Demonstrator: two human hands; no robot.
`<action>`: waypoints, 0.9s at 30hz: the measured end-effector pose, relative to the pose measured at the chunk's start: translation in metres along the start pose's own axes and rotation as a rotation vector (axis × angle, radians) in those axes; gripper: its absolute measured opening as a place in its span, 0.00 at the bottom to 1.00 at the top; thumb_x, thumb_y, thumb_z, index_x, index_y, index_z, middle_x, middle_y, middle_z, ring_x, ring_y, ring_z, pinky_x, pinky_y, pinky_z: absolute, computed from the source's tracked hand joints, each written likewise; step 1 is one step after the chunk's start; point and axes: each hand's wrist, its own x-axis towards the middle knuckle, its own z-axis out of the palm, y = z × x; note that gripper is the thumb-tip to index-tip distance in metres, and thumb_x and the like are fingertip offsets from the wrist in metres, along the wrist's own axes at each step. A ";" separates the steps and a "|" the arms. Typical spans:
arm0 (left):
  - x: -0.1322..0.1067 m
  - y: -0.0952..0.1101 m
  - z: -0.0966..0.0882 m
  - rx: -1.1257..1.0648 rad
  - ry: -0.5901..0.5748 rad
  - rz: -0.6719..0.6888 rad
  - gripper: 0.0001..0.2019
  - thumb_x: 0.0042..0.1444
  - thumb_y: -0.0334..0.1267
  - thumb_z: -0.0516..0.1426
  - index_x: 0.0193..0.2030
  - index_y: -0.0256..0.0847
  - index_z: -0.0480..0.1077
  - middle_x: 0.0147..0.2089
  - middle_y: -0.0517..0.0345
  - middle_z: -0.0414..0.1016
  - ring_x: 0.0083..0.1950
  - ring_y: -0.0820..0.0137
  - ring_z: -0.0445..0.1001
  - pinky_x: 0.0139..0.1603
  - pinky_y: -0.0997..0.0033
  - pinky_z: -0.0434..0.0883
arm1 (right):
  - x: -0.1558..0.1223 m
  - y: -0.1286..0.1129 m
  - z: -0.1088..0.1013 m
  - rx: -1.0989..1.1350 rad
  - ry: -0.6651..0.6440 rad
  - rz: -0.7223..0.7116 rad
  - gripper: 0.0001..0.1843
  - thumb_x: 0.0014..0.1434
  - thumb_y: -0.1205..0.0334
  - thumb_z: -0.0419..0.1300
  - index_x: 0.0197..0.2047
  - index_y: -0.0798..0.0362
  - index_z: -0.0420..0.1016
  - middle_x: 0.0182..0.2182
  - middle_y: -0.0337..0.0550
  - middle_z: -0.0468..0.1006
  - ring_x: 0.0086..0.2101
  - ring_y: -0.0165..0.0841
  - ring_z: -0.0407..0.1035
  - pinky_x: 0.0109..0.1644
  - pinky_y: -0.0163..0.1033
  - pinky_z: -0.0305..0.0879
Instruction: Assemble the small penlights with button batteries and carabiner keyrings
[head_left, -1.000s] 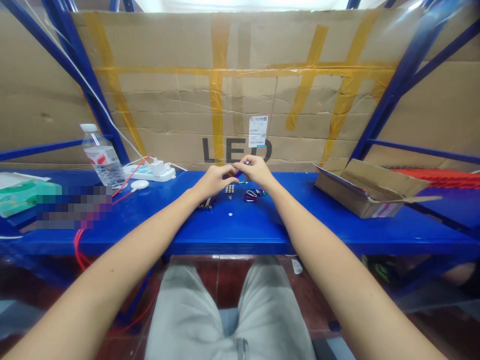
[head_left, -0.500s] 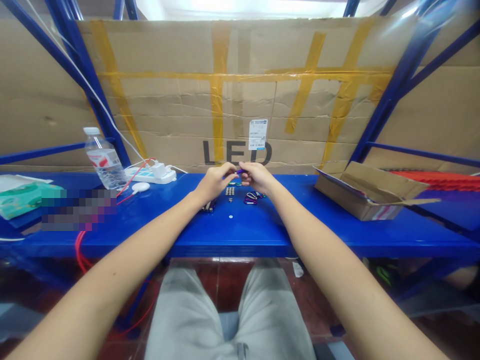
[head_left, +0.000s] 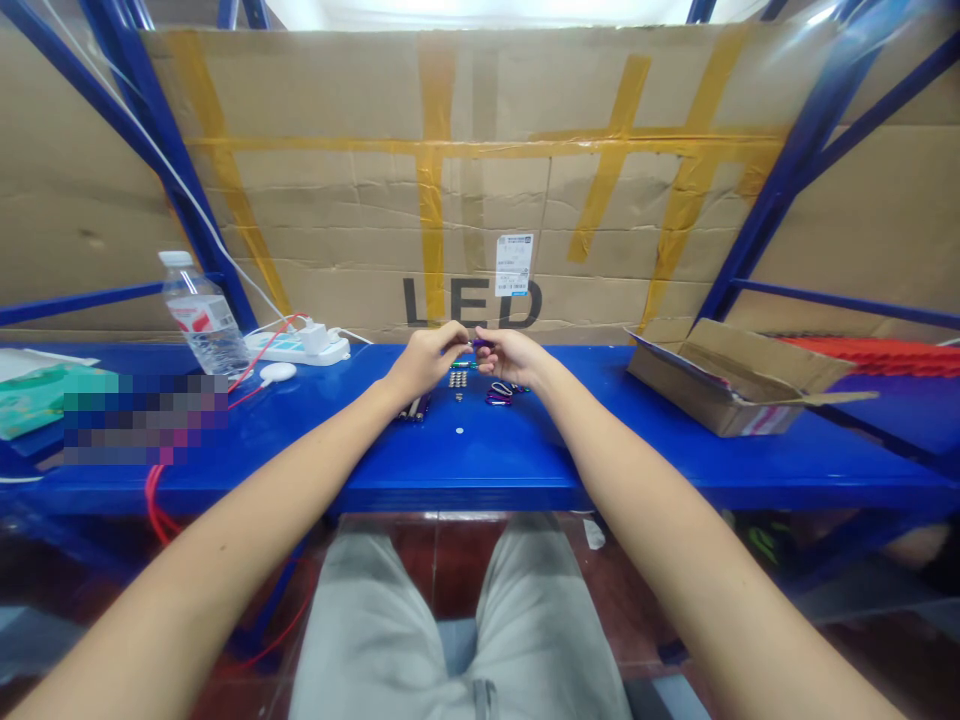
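Pinching a small purple metal piece [head_left: 481,343] between left hand [head_left: 426,359] and right hand [head_left: 510,355]. Both closing fingertips on it, hovering above the blue metal shelf [head_left: 480,450].

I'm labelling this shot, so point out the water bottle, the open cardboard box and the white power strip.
water bottle [head_left: 204,318]: head view, on its labelled body.
open cardboard box [head_left: 694,392]: head view, on its front wall.
white power strip [head_left: 296,348]: head view, on its top face.

Both forearms are bare to the bottom edge of the picture, with no sleeve in sight; the left hand [head_left: 424,360] and right hand [head_left: 510,356] show no glove, ring or watch; the legs are in light grey trousers [head_left: 450,620], creased at the lap.
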 end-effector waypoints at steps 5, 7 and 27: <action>0.000 0.000 0.000 -0.016 -0.012 -0.008 0.01 0.61 0.32 0.56 0.39 0.41 0.70 0.35 0.58 0.80 0.38 0.70 0.80 0.40 0.72 0.72 | -0.001 -0.001 0.001 -0.016 0.026 0.001 0.12 0.70 0.64 0.52 0.32 0.54 0.64 0.18 0.34 0.61 0.18 0.23 0.50 0.19 0.27 0.52; 0.001 0.000 -0.001 -0.014 -0.013 -0.003 0.02 0.61 0.32 0.56 0.40 0.41 0.70 0.35 0.58 0.80 0.38 0.70 0.80 0.40 0.73 0.72 | -0.001 -0.001 0.001 -0.024 0.031 -0.002 0.11 0.70 0.64 0.52 0.32 0.54 0.64 0.18 0.34 0.61 0.19 0.24 0.50 0.19 0.28 0.52; 0.000 -0.002 0.002 0.104 0.026 0.165 0.07 0.66 0.36 0.53 0.44 0.40 0.73 0.41 0.53 0.81 0.42 0.69 0.79 0.45 0.69 0.73 | -0.001 -0.001 -0.002 0.122 -0.052 0.005 0.13 0.70 0.63 0.50 0.32 0.55 0.66 0.19 0.35 0.61 0.18 0.24 0.53 0.21 0.29 0.53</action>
